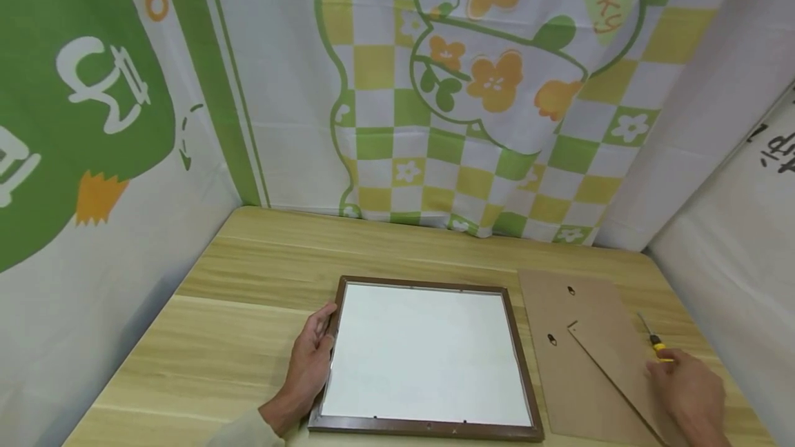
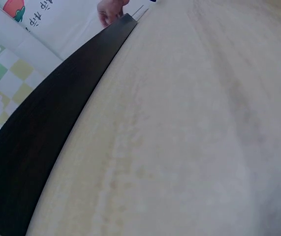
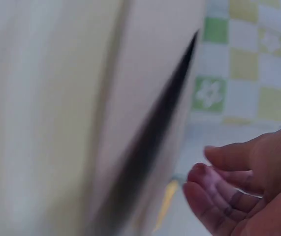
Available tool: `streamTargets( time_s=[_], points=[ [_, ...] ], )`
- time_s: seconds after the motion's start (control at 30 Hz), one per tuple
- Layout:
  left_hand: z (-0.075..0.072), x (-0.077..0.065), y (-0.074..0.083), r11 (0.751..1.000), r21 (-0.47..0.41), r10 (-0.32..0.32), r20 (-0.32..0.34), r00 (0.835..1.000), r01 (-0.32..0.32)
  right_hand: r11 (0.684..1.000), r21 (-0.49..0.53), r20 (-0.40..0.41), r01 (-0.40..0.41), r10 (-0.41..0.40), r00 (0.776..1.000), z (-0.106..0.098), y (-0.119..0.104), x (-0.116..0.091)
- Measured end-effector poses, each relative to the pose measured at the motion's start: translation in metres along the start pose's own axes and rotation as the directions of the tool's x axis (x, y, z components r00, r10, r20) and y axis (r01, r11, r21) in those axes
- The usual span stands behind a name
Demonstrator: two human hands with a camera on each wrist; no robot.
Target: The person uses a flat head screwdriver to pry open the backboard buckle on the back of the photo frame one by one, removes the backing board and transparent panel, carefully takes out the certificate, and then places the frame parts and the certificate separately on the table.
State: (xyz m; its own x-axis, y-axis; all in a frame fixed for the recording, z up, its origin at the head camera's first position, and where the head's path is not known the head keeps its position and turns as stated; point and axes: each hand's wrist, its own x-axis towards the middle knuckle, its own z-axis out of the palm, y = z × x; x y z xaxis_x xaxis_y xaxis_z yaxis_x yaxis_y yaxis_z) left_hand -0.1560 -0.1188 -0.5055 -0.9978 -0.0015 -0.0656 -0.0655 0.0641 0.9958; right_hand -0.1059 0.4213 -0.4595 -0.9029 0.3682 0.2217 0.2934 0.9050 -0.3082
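Note:
A brown picture frame (image 1: 428, 426) lies on the table with a white sheet or pane (image 1: 428, 354) inside it. My left hand (image 1: 306, 363) holds the frame's left side; in the left wrist view the dark frame edge (image 2: 64, 101) stands along the tabletop. On the right, my right hand (image 1: 691, 392) hovers by the handle of a yellow-and-black screwdriver (image 1: 657, 345). The right wrist view shows that hand (image 3: 243, 189) with its fingers loosely bent and nothing between thumb and fingertips.
To the right of the frame lies a brown backing board (image 1: 584, 371) with two small dark hangers. A thin dark strip (image 1: 611, 381) with a bent end lies across it. Patterned curtains (image 1: 466, 123) hang behind the wooden table (image 1: 205, 309).

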Motion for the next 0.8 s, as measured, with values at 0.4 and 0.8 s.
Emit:
streamTargets(
  time_s=[0.4, 0.8],
  points=[
    [-0.001, -0.003, 0.000, 0.997, 0.032, 0.064, 0.000, 0.998, -0.064, 0.830, 0.351, 0.107, 0.433, -0.495, 0.862, 0.004, -0.138, -0.026],
    [-0.001, -0.001, 0.000, 0.996, 0.065, 0.069, -0.011, 0.998, -0.068, 0.652, 0.381, 0.354, 0.655, -0.757, 0.548, 0.048, -0.187, -0.064]
  ],
)
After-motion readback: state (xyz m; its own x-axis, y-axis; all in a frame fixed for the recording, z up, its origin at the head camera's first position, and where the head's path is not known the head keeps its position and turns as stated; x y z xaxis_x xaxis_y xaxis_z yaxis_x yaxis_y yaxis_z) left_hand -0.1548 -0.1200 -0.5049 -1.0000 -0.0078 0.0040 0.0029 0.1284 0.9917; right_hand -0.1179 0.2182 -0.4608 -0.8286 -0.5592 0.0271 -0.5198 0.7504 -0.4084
